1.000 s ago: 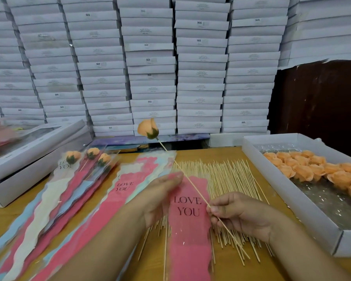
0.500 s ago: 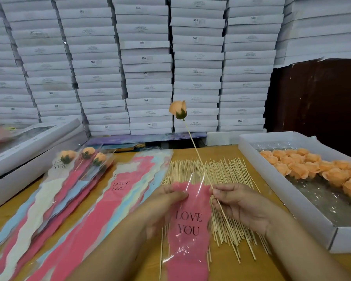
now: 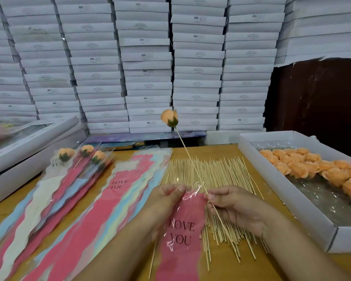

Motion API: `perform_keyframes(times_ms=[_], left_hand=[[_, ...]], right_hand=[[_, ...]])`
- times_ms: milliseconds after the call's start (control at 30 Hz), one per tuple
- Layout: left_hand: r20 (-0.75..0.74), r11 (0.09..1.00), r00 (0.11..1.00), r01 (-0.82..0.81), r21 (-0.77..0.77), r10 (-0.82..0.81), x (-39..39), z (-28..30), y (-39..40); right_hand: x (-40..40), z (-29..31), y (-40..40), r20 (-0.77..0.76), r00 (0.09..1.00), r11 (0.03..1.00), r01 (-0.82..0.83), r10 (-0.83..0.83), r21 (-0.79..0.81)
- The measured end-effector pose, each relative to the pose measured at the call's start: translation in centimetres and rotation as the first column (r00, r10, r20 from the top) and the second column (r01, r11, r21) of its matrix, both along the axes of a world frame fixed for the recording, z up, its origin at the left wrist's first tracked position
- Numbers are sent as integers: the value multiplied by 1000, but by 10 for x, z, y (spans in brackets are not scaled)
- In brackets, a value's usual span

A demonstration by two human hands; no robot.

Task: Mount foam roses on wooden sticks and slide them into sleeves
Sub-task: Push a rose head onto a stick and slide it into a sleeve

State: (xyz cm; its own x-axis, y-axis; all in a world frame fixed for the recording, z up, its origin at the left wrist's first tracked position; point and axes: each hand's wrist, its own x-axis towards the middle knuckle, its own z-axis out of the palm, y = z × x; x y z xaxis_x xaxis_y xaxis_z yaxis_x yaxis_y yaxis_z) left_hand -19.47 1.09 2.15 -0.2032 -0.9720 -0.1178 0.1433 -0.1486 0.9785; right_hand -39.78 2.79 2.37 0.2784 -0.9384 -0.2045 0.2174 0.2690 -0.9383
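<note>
Now your right hand [image 3: 235, 207] pinches the wooden stick [image 3: 193, 165] low on its shaft, the foam rose [image 3: 170, 118] riding high on its far end. Your left hand [image 3: 166, 197] pinches the top edge of the pink sleeve [image 3: 182, 236], just beside the stick. This looks like the sleeving step: the rose is mounted, the sleeve mouth not yet clearly parted. Next, spread the mouth and feed the stick's bare end in. Loose sticks [image 3: 215, 171] lie beneath; finished roses [image 3: 85, 155] rest left, the tray of roses [image 3: 249, 147] right.
</note>
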Motion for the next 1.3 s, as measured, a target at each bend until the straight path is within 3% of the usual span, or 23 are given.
perform_keyframes(times_ms=[267, 600, 800, 1167, 1300], left_hand=[[-73, 1000, 997, -28, 9, 29, 3, 0, 0], [22, 1000, 1000, 9, -1, -9, 6, 2, 3], [18, 999, 999, 45, 3, -45, 8, 2, 8], [47, 996, 994, 94, -6, -94, 9, -1, 6], [22, 995, 995, 98, -7, -98, 9, -2, 5]], right_hand=[[0, 0, 1, 45, 996, 997, 73, -73, 0], [-4, 2, 0, 57, 996, 996, 76, -74, -41], [0, 14, -3, 94, 969, 970, 235, -228, -69], [19, 70, -28, 230, 881, 833, 468, -414, -295], [28, 68, -32, 200, 891, 838, 452, -408, -306]])
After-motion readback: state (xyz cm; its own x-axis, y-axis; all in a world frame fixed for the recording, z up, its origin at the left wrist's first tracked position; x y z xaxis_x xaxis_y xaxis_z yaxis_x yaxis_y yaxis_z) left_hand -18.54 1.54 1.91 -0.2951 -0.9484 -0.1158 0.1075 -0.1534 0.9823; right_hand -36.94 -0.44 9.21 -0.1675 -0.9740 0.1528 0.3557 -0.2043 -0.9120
